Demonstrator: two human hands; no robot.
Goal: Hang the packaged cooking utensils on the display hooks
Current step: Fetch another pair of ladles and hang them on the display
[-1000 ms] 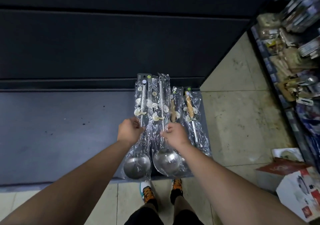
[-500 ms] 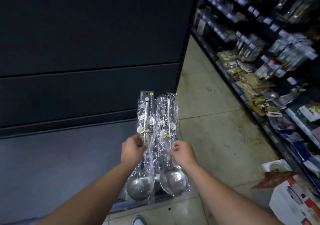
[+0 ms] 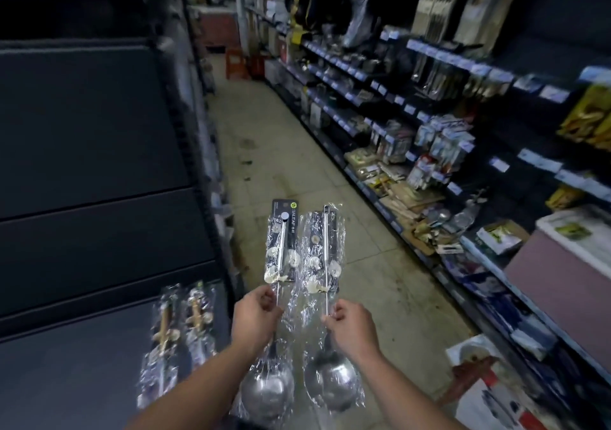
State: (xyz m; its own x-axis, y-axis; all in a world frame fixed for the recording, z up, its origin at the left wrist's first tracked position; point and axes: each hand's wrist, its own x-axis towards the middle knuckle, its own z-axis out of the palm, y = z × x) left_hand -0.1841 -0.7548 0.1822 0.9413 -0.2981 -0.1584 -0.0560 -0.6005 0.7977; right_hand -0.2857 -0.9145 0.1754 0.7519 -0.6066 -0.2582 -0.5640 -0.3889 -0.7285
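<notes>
My left hand (image 3: 256, 319) grips the handle of a packaged steel ladle (image 3: 269, 393) wrapped in clear plastic, with a dark card header at its top. My right hand (image 3: 350, 329) grips a second packaged ladle (image 3: 330, 385) by its thin metal handle. Both ladles are held up over the aisle floor, bowls toward me. Two more packaged utensils with wooden handles (image 3: 180, 337) lie on the low dark shelf at the lower left. Packaged utensils hang on the display racks (image 3: 439, 76) along the right side.
A dark shelving unit (image 3: 92, 165) fills the left side. A tiled aisle floor (image 3: 281, 152) runs ahead between the racks. Cardboard boxes (image 3: 489, 393) sit on the floor at the lower right. Red stools (image 3: 236, 64) stand at the aisle's far end.
Both hands lifted the two ladles off the low shelf and carried them rightward into the aisle. The view turned from the shelf toward the stocked racks on the right.
</notes>
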